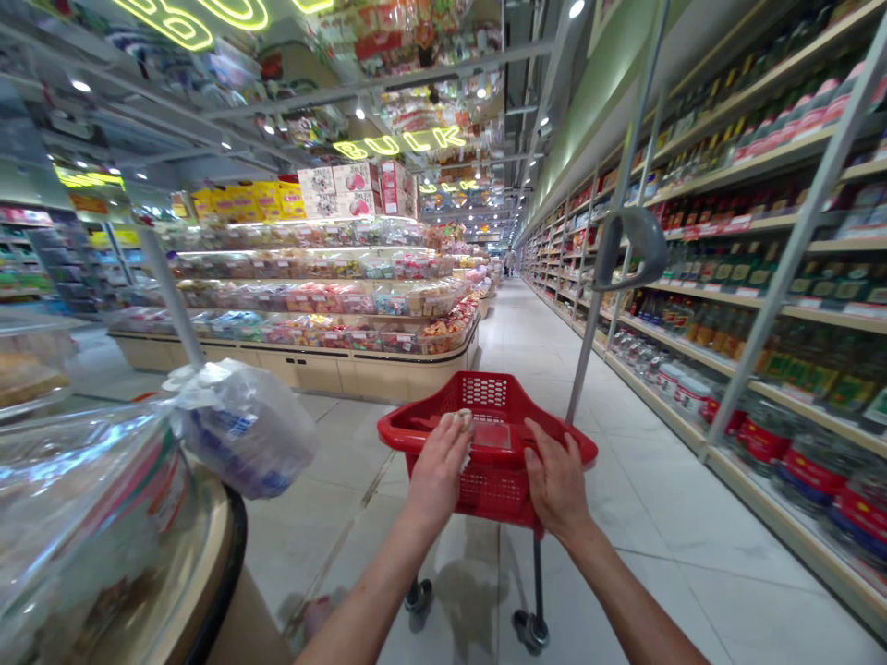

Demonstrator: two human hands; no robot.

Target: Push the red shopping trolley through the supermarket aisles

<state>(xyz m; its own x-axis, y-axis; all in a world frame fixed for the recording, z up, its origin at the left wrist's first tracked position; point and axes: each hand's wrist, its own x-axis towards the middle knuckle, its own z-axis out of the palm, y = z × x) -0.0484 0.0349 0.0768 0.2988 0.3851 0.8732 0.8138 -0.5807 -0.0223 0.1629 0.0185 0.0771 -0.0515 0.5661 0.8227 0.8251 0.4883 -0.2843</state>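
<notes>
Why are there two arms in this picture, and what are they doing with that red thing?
Those are a person's own bare arms; there is no robot here. The one picture comes from a camera worn on that person's head, looking forward and down, so you see roughly what they see.

They are in a shop. The red thing is a shopping cart on wheels. The left hand has a small, crumpled whitish thing, maybe a tissue, at the cart's edge. The right hand seems to rest on the edge with its fingers spread.

On the right, bottles stand on shelves. On the left hangs a plastic bag.
</notes>
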